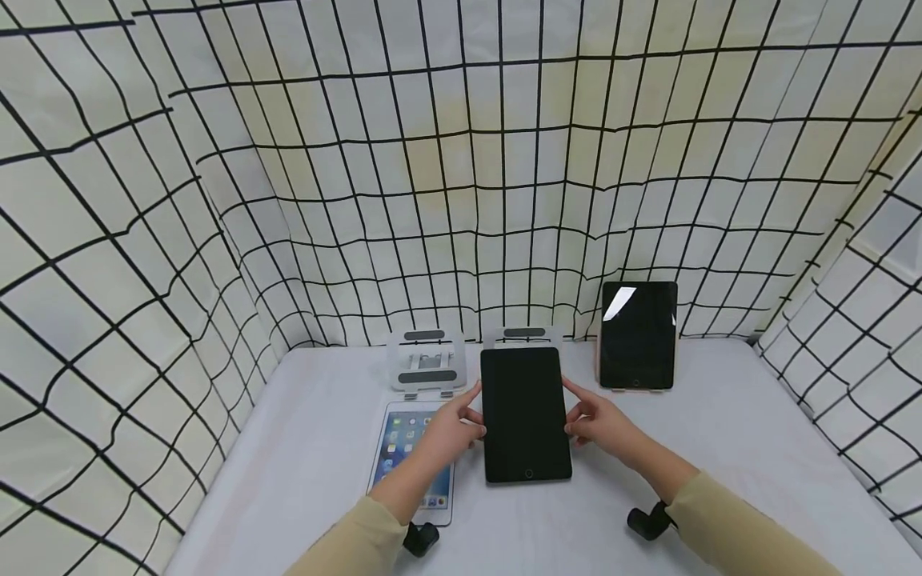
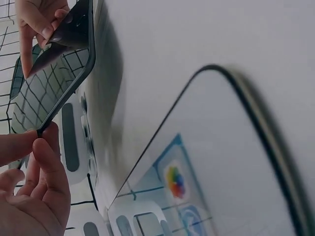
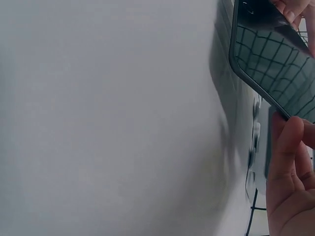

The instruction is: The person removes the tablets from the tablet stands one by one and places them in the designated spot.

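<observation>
Left hand (image 1: 448, 428) is gripping the left edge of the dark tablet (image 1: 524, 414), thumb and fingers (image 2: 47, 162) pinching its rim. Right hand (image 1: 601, 424) is gripping the right edge the same way, fingers (image 3: 288, 142) curling over the rim. Both hands are clamping the tablet between them, screen facing up and off, at mid-table. The wrist views are showing it tilted, with one end raised off the surface; whether the near end is touching the table I cannot tell. Its far end is sitting just in front of the middle stand (image 1: 523, 337), near the back edge.

Lit tablet (image 1: 410, 460) is lying flat on the table (image 1: 720, 448), just left of the left hand, partly under that forearm. Empty stand (image 1: 425, 362) is standing behind it, near the back edge. Third tablet (image 1: 638, 334), screen dark, is leaning upright on a stand toward the back right. Grid cloth (image 1: 461, 160) is hanging behind and at both sides.
</observation>
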